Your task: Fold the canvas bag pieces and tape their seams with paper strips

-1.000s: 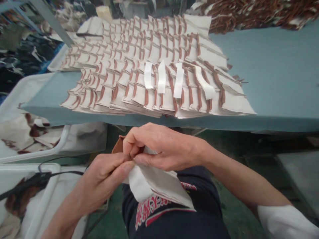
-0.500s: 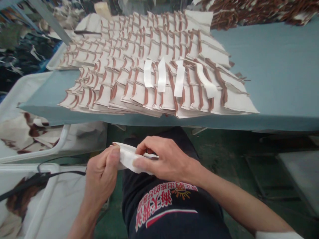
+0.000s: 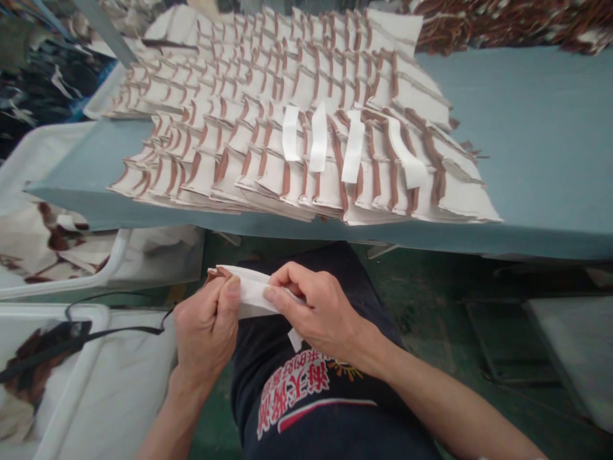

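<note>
Between my hands, above my lap, a white fabric piece [image 3: 253, 292] with a bit of brown edging at its left end is stretched out. My left hand [image 3: 207, 322] is closed on the left end, thumb pressed on top. My right hand [image 3: 318, 306] pinches the other end between thumb and fingers. A small white end [image 3: 295, 340] hangs below my right hand; whether it belongs to the same piece I cannot tell. Beyond my hands, rows of off-white fabric pieces with brown edges [image 3: 225, 172] overlap on the table, with several loose white strips [image 3: 354, 147] lying across them.
The blue-covered table [image 3: 527, 140] has its front edge just beyond my hands. Brown scraps [image 3: 488, 25] are heaped at its back right. White bins [image 3: 119, 262] with fabric pieces stand at the left, and a black strap [image 3: 119, 332] crosses the lower one.
My right hand has smoothed the white fabric, which was bunched and curled and is now pulled flatter. A small white end now shows below that hand. The view has shifted slightly.
</note>
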Demonstrator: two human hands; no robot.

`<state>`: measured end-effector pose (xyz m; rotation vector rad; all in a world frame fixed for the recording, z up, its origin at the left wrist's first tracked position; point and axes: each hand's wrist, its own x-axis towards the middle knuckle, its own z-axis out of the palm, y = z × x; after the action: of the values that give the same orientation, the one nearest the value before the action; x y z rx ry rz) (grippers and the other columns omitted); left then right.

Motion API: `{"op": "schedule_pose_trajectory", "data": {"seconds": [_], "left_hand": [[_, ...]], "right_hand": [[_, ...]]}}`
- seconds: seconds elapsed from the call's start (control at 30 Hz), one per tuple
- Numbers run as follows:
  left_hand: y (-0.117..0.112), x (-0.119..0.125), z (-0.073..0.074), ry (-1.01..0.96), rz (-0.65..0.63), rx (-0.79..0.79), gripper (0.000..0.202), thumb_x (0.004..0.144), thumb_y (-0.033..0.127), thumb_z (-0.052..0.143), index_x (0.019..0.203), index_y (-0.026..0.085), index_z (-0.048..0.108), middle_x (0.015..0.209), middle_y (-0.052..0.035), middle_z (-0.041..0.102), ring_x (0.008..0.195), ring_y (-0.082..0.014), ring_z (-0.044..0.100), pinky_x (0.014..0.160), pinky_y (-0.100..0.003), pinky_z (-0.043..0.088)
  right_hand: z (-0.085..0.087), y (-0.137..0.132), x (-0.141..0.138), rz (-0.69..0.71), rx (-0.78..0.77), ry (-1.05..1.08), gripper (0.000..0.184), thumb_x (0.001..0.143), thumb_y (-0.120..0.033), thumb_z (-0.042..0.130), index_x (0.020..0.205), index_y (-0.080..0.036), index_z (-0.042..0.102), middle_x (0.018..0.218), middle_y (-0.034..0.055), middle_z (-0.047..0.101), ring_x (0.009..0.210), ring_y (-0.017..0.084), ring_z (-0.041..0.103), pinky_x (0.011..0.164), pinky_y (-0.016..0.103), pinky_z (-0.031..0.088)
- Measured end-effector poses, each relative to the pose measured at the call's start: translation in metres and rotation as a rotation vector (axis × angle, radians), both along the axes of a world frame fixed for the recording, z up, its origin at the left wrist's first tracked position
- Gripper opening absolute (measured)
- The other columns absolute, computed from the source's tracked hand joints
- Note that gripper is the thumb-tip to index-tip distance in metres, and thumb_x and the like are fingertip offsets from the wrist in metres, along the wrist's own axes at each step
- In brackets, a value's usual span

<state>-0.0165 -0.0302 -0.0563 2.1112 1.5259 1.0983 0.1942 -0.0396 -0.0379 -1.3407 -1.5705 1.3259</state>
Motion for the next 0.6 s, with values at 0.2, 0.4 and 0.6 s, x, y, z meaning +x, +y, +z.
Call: {"op": "schedule_pose_trajectory", "data": {"seconds": [0.2, 0.4, 0.6], "left_hand": [[0.000, 0.003, 0.000, -0.146, 0.060, -0.135, 0.054, 0.103, 0.049, 0.072, 0.060, 0.023, 0.052, 0.056, 0.0057, 0.048, 0.053, -0.0123, 0.041, 0.058, -0.033, 0.033], [-0.009, 0.025, -0.006, -0.518, 0.186, -0.443, 0.063, 0.102, 0.078, 0.065, 0.068, 0.025, 0.057, 0.059, 0.0037, 0.053, 0.051, -0.0149, 0.048, 0.049, -0.030, 0.042], [-0.012, 0.043, -0.010, -0.762, 0.293, -0.582, 0.070, 0.091, 0.093, 0.068, 0.089, 0.023, 0.066, 0.067, 0.0029, 0.063, 0.055, -0.0167, 0.059, 0.048, -0.028, 0.049]], "right_hand": [[-0.001, -0.001, -0.002, 0.071, -0.157, -0.184, 0.030, 0.105, -0.033, 0.078, 0.080, -0.022, 0.066, 0.063, -0.0093, 0.053, 0.059, 0.011, 0.045, 0.067, 0.028, 0.029], [-0.008, -0.008, -0.005, 0.096, -0.030, -0.256, 0.033, 0.107, -0.040, 0.075, 0.082, -0.023, 0.063, 0.067, -0.0064, 0.055, 0.061, 0.013, 0.049, 0.067, 0.029, 0.027], [-0.015, -0.009, 0.000, 0.123, -0.080, -0.111, 0.046, 0.106, -0.042, 0.075, 0.070, -0.023, 0.054, 0.059, -0.0084, 0.049, 0.056, 0.011, 0.040, 0.064, 0.028, 0.027]]}}
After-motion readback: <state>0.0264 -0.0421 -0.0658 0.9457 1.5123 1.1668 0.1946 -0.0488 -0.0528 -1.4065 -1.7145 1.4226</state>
